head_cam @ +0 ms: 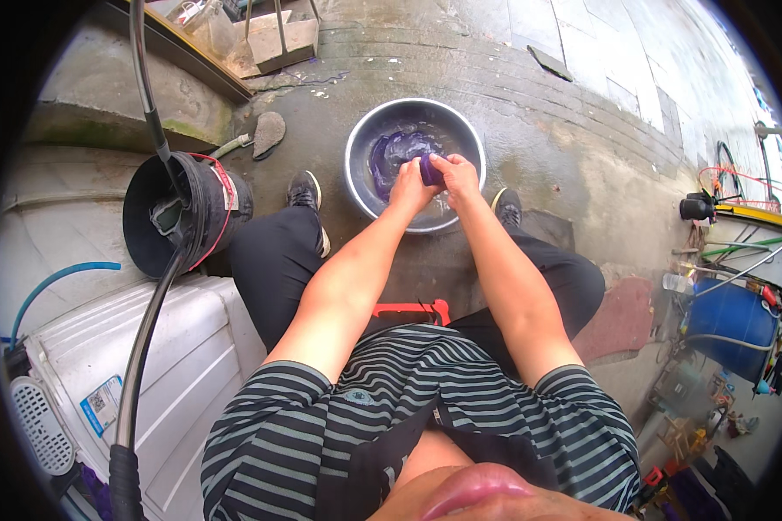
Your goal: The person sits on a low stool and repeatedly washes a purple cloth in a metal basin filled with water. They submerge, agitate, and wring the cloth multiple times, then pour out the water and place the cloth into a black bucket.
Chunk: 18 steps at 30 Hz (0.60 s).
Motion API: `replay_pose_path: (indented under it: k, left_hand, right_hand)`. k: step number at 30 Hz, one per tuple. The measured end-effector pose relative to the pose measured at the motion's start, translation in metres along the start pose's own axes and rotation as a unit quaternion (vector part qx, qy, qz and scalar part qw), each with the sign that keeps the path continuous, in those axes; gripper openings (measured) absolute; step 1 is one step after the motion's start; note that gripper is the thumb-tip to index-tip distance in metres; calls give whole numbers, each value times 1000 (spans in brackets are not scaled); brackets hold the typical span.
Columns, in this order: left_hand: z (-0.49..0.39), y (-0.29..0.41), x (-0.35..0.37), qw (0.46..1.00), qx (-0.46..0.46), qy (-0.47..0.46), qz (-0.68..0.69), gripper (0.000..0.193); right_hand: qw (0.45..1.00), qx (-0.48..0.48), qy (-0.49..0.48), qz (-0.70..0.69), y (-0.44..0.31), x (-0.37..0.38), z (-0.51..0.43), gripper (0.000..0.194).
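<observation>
A round metal basin stands on the wet ground between my feet, with water and purple cloth in it. Over its near right part, my left hand and my right hand meet around a bunched piece of purple cloth. Fingers of both hands press on this piece, and part of it is hidden by them. Whether it joins the cloth lying in the water cannot be told.
At left a black bucket with a red handle lies tilted beside a white ribbed plastic box. A curved metal pole passes close by. A flat stone lies near the basin. Far right stands a blue barrel among tools.
</observation>
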<state>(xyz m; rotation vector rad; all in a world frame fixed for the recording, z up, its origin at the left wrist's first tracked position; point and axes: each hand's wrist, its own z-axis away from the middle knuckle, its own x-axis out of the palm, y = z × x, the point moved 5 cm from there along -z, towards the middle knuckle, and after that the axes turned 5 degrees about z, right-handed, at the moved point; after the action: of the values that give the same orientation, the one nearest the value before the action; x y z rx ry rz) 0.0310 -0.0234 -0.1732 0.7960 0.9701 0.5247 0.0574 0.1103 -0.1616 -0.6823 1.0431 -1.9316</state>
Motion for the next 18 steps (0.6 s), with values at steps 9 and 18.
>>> replay_pose_path:
  k: [9, 18]
  left_hand:
    - [-2, 66, -65, 986, 103, -118, -62, 38]
    - [-20, 119, -119, 978, 98, -182, -18, 37]
  right_hand:
    - [957, -36, -260, 122, -101, 29, 34, 18]
    - [889, -216, -140, 378, -153, 12, 46, 60]
